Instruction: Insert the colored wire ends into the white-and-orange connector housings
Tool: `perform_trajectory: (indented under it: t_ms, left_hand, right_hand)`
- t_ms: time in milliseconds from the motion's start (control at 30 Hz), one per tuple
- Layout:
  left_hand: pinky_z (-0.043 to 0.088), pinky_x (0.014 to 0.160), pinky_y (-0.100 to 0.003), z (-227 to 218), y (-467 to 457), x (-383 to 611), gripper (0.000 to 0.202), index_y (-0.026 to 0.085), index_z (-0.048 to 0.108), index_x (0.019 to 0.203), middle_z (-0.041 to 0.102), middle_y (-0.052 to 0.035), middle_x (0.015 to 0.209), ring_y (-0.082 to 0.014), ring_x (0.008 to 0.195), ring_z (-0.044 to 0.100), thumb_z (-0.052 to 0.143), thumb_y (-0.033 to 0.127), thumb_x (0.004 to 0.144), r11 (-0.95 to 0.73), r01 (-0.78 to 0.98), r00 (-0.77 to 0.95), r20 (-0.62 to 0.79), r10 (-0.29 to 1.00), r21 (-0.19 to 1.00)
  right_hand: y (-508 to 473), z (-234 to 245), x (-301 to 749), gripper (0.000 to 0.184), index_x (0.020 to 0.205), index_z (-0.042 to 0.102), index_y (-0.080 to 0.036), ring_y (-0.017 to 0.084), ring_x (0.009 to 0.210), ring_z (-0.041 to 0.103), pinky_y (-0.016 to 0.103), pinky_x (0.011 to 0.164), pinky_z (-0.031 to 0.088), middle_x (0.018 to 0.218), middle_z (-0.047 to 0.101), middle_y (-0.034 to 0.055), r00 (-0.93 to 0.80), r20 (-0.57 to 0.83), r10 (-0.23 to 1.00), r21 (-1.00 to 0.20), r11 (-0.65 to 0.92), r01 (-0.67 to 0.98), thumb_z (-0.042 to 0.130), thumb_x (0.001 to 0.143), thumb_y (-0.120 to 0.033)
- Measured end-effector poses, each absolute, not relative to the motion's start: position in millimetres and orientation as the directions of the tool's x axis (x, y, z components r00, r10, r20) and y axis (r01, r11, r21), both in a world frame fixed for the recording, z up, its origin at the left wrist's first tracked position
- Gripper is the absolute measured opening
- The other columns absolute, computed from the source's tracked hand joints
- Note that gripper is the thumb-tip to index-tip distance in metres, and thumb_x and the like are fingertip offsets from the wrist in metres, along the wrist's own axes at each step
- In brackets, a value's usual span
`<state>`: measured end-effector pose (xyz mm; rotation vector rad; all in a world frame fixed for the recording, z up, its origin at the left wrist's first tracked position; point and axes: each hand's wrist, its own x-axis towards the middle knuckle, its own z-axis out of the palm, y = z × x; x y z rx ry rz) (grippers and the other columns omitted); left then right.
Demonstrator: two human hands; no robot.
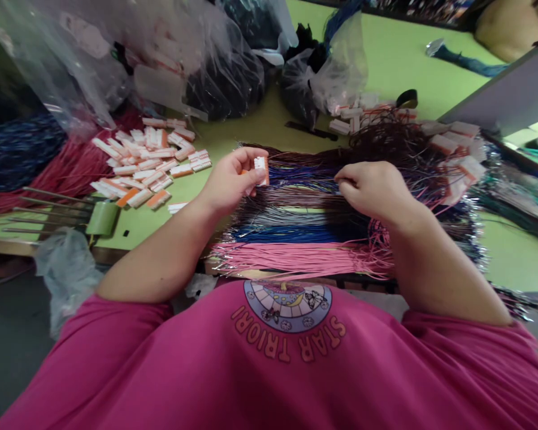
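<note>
My left hand (231,182) grips a small white and orange connector housing (260,170) between thumb and fingers, above the left part of the wire rows. To its right, my right hand (376,188) is closed with thumb and forefinger pinched together over the wires. Whatever lies in that pinch is too small to make out. Under both hands, wires run side by side in colour groups: brown wires (296,197), blue wires (287,233) and pink wires (287,257) nearest my body. Silvery terminals show at the wire ends.
Loose white and orange connector housings (150,155) lie heaped on the green table (399,48) at left. A green block with metal rods (103,218) sits at the left edge. Plastic bags (226,65) stand behind. Tangled dark wires with connectors (381,140) lie at back right.
</note>
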<state>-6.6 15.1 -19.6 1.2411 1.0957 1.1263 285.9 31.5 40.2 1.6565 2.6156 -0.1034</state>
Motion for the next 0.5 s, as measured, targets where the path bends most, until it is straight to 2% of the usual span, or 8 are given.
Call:
perform_trajectory:
  t_ms: [67,133,233,333,400,500]
  left_hand:
    - [0.036,0.047,-0.023,-20,15,-7,0.041,0.022,0.066,0.116,0.062,0.0004,0.076,-0.0094,0.054,0.048,0.080,0.032,0.078,0.002,-0.026,0.128,0.001,0.992,1.000]
    - [0.036,0.047,-0.024,-20,14,-7,0.041,0.022,0.066,0.117,0.061,0.0004,0.075,-0.0092,0.053,0.047,0.079,0.034,0.080,0.000,-0.023,0.140,0.003,0.990,1.000]
    - [0.036,0.046,-0.023,-17,10,-5,0.042,0.022,0.066,0.117,0.059,0.0020,0.073,-0.0071,0.049,0.042,0.080,0.037,0.080,0.031,-0.046,0.202,-0.021,0.979,0.998]
    - [0.035,0.043,-0.023,-13,5,1,0.050,0.022,0.065,0.114,0.058,0.0048,0.069,-0.0052,0.045,0.039,0.087,0.041,0.073,0.091,-0.129,0.287,-0.050,0.956,0.988]
    - [0.033,0.041,-0.022,-12,1,5,0.056,0.021,0.065,0.111,0.057,0.0059,0.067,-0.0051,0.043,0.040,0.092,0.044,0.068,0.128,-0.187,0.341,-0.058,0.938,0.974]
    - [0.032,0.039,-0.022,-12,-2,9,0.058,0.022,0.064,0.109,0.058,0.0062,0.067,-0.0050,0.044,0.042,0.095,0.045,0.066,0.174,-0.228,0.394,-0.073,0.916,0.958]
  right_hand:
    - [26,49,293,0.035,0.099,0.083,-0.018,0.027,0.092,0.073,0.035,0.080,0.047,0.098,0.082,0.0104,-0.425,-0.078,0.902,-0.060,0.421,0.905,0.050,0.088,-0.021]
    - [17,55,293,0.033,0.098,0.083,-0.020,0.024,0.088,0.073,0.033,0.078,0.047,0.094,0.082,0.0076,-0.543,-0.118,0.831,-0.175,0.521,0.835,0.052,0.085,-0.019]
    - [3,56,279,0.031,0.106,0.081,-0.022,0.020,0.088,0.072,0.030,0.080,0.049,0.100,0.082,0.0048,-0.782,-0.106,0.614,-0.400,0.693,0.599,0.056,0.087,-0.021]
    - [-6,47,253,0.029,0.113,0.079,-0.021,0.019,0.093,0.072,0.031,0.085,0.050,0.106,0.082,0.0052,-0.897,-0.046,0.440,-0.544,0.742,0.392,0.057,0.094,-0.023]
    - [-5,37,239,0.028,0.111,0.079,-0.021,0.017,0.093,0.072,0.029,0.086,0.050,0.106,0.082,0.0050,-0.902,0.012,0.432,-0.606,0.720,0.337,0.055,0.098,-0.023]
    - [-1,26,230,0.031,0.109,0.080,-0.019,0.017,0.090,0.071,0.028,0.082,0.048,0.103,0.082,0.0062,-0.787,0.113,0.607,-0.600,0.673,0.433,0.051,0.099,-0.023]
